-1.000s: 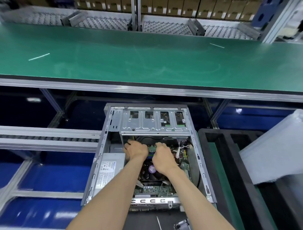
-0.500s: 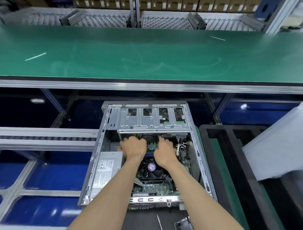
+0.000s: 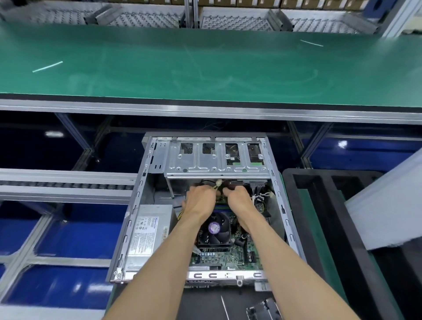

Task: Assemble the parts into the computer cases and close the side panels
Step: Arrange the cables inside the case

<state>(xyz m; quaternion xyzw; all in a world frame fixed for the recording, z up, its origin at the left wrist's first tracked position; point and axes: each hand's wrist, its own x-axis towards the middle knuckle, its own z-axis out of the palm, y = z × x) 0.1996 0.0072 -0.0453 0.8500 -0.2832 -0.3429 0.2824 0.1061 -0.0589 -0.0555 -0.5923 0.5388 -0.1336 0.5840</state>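
- Both hands have pushed deeper, from above the fan to under the drive cage [image 3: 217, 160].
- Left hand [image 3: 199, 201] pinches a white connector [image 3: 218, 183]; right hand [image 3: 238, 198] curls round cables.
- Computer case [image 3: 137, 205] lies open on its side, long axis running away from the person.

Electronics assembly line in a factory. Evidence: long green conveyor belt [image 3: 205, 66] w/ aluminium edge rail running across the view; grey roller-track rack [image 3: 239, 21] behind it, w/ a row of brown cardboard cartons [image 3: 262, 2] at the top edge; aluminium-profile framing w/ blue panels [image 3: 75, 237] below. Workstation level: open grey steel desktop computer case [image 3: 205, 205], motherboard and fan exposed, beside a black foam parts tray [image 3: 331, 205].
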